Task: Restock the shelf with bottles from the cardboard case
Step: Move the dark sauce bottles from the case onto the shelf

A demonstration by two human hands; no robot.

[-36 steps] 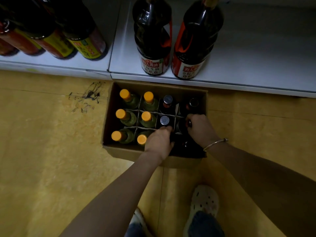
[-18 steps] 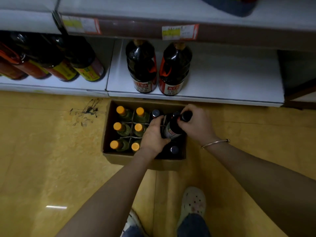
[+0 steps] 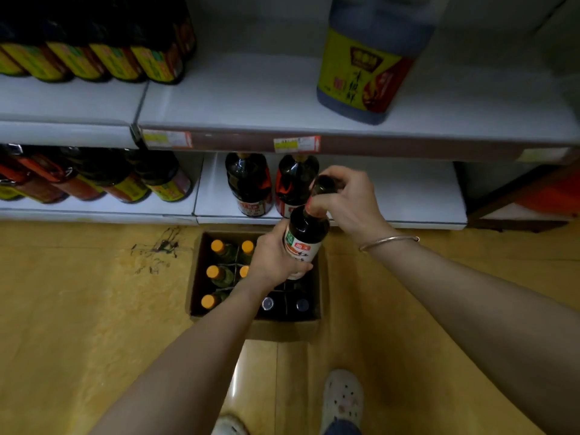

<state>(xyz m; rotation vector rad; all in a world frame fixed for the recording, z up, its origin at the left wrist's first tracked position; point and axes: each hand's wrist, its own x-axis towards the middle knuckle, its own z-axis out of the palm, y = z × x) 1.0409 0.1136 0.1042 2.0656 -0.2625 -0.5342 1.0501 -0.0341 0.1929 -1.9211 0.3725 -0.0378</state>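
Two shelf levels fill the upper half of the view. The upper shelf (image 3: 251, 98) carries one large dark jug (image 3: 370, 54) with a yellow label, its top cut off by the frame, and on the left a row of dark bottles with yellow labels (image 3: 103, 58); at least five labels show, while their upper parts are lost in shadow. The lower shelf (image 3: 392, 196) holds two big dark bottles (image 3: 251, 186) side by side, their necks hidden behind the upper shelf's edge, and a cluster of dark bottles at the left (image 3: 94, 180), too crowded and dim to count. Two price tags (image 3: 296, 143) sit on the upper shelf's front rail, their print unreadable.

On the yellow floor (image 3: 78, 293) just in front of the lower shelf stands one open cardboard case (image 3: 282, 329). Five orange-capped bottles (image 3: 212, 271) show in its left cells, and two dark caps (image 3: 267, 303) in the near right cells; the left forearm covers part of the middle.

One dark bottle (image 3: 306, 237) with a white and red label is held above the case, tilted toward the shelf. The left hand (image 3: 276, 262) has its fingers wrapped round the labelled body. The right hand (image 3: 348, 199) has its fingers closed round the neck and cap, hiding them; one thin bangle (image 3: 387, 241) circles that wrist.

Two pale shoes (image 3: 343, 400) show at the bottom edge, the left one mostly cut off.
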